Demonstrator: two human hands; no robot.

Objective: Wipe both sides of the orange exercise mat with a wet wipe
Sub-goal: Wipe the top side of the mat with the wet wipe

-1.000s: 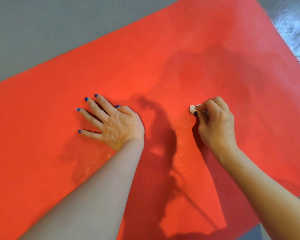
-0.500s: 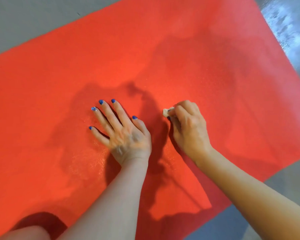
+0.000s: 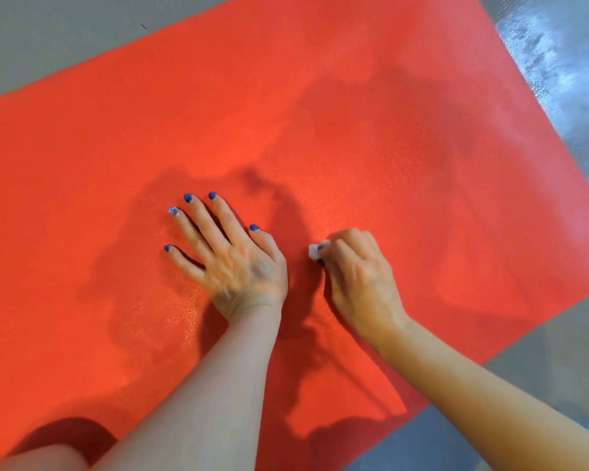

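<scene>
The orange exercise mat lies flat on the floor and fills most of the view. My left hand presses flat on the mat near the middle, fingers spread and straight. Just to its right, my right hand curls around a small white wet wipe and holds it against the mat. Only a corner of the wipe pokes out past the fingers. Damp, shiny patches show on the mat around and below my hands.
Grey floor borders the mat at the top left. A glossy wet-looking stretch of floor runs along the mat's right edge. My knee shows at the bottom left corner over the mat.
My right hand with the wipe has slid left across the mat and now sits close beside my left hand. The left hand has stayed planted on the mat.
</scene>
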